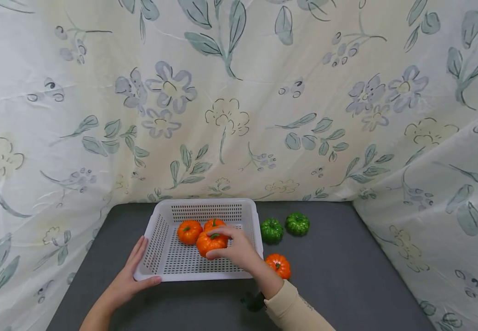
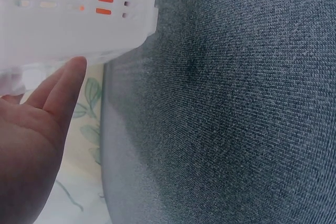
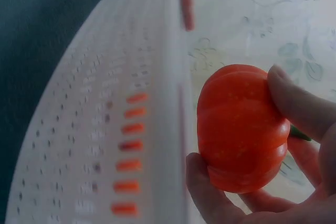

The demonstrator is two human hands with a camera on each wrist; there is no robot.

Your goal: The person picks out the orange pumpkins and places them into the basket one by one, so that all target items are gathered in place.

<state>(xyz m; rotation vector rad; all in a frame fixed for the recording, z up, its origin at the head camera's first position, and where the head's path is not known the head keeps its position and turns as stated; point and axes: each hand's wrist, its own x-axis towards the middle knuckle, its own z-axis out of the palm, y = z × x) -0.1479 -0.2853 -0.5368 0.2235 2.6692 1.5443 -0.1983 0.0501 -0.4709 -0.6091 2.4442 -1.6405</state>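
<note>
A white plastic basket (image 1: 197,275) with slotted walls stands on the dark table. My left hand (image 1: 126,278) rests against its near left corner, fingers straight along the outer wall and thumb by the front rim. In the left wrist view, those fingers (image 2: 67,90) touch the basket (image 2: 63,35) from outside. Over the basket, my right hand (image 1: 238,250) grips an orange toy pumpkin (image 1: 211,244) between thumb and fingers. The right wrist view shows this pumpkin (image 3: 239,129) above the rim. Two other orange pumpkins, one at left (image 1: 189,232) and one partly hidden behind (image 1: 214,224), lie in the basket.
Right of the basket lie two green pumpkins, a nearer one (image 1: 271,231) and a farther one (image 1: 297,224). Another orange pumpkin (image 1: 278,265) sits beside my right forearm. A dark object (image 1: 252,302) shows partly under that wrist. Floral cloth (image 1: 230,115) hangs behind the table.
</note>
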